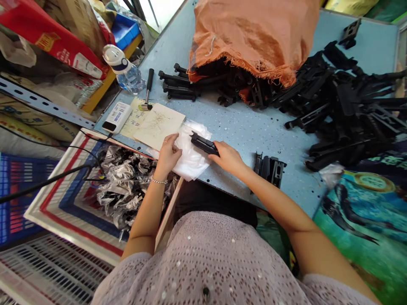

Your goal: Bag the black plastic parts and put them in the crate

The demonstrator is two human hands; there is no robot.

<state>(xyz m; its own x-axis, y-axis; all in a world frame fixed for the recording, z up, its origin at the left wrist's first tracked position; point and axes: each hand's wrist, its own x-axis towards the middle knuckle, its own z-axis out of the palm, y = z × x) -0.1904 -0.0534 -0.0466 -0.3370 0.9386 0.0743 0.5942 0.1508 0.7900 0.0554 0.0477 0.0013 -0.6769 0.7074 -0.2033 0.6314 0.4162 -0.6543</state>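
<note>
My right hand (229, 157) is closed around one end of a long black bracket-like part (203, 144), which points left over a stack of thin white plastic bags (192, 159). My left hand (170, 153) is at the left edge of that stack, its fingers curled and thumb drawn in, pinching at the plastic bag film. Right of my right forearm, several similar black parts (270, 169) lie side by side near the table's front edge.
An orange woven sack (254, 34) spills black parts onto the blue table (235, 123), beside a large black pile (343, 97). Left are a hammer (149, 87), cardboard (162, 125), a white device (117, 117) and a water bottle (127, 72). A crate (57, 216) holds bagged pieces (121, 182).
</note>
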